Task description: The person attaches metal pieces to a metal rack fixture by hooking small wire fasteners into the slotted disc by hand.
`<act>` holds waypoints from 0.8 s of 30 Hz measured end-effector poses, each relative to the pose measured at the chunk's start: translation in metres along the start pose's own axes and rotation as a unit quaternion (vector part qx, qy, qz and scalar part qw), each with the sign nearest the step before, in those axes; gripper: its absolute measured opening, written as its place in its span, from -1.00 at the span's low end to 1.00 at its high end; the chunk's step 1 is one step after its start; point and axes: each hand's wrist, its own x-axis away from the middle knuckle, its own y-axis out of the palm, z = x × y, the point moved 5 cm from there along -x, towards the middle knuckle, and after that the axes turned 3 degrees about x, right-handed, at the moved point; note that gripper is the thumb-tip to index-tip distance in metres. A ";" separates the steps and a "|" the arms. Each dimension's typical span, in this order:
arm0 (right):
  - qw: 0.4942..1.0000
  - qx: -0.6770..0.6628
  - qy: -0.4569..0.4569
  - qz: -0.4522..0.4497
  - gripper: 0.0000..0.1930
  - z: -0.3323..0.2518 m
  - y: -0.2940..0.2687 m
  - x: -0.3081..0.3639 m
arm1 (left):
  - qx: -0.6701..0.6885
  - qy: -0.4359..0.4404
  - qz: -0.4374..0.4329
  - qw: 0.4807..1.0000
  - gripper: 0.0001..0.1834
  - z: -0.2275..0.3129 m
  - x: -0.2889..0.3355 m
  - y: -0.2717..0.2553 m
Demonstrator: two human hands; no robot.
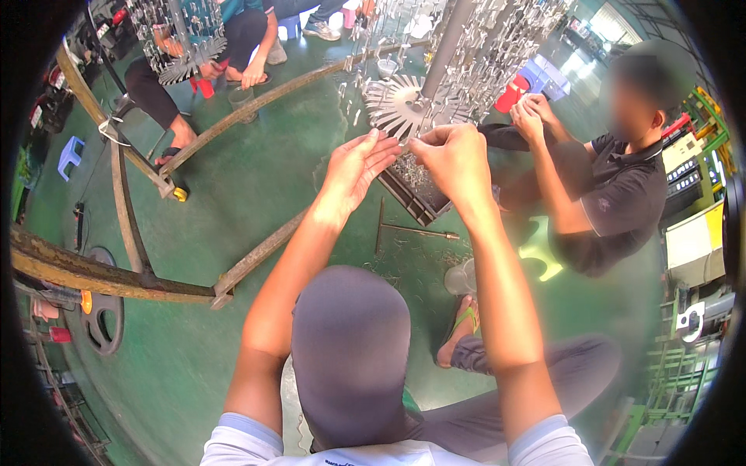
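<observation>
My left hand (359,165) and my right hand (453,158) are raised together just below a round silver toothed disc (398,105) on a grey upright pole (446,48). The right hand's fingers pinch a small metal piece at the disc's lower edge. The left hand's fingers are spread and its fingertips touch the same spot. Many small shiny metal parts (497,46) hang from the rack around the pole. A dark tray (416,190) holding small metal pieces lies on the floor under my hands.
A person in a dark shirt (622,194) sits at the right, handling the same rack. Another seated person (233,39) works at a second rack, top left. A rusty curved metal frame (116,272) spans the green floor. A long metal rod (420,231) lies beside the tray.
</observation>
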 end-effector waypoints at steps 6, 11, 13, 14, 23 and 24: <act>0.999 -0.028 0.022 0.022 -0.77 0.011 -0.004 0.010 | 0.014 -0.082 0.013 0.996 -0.57 -0.021 0.004 0.000; 0.999 0.011 0.042 0.013 -0.78 0.009 -0.022 0.021 | 0.034 -0.110 -0.045 0.992 -0.64 -0.027 0.008 0.019; 0.999 0.027 0.043 0.015 -0.79 0.009 -0.025 0.024 | 0.026 -0.108 -0.072 0.991 -0.67 -0.029 0.006 0.023; 0.998 0.040 0.040 0.018 -0.79 0.010 -0.026 0.025 | 0.027 -0.111 -0.072 0.991 -0.67 -0.031 0.006 0.023; 0.999 0.033 0.023 0.023 -0.80 0.015 -0.029 0.029 | -0.021 -0.067 -0.063 0.996 -0.68 -0.033 0.009 0.026; 0.999 0.033 0.023 0.023 -0.80 0.018 -0.027 0.028 | -0.019 -0.064 -0.064 0.996 -0.69 -0.033 0.009 0.026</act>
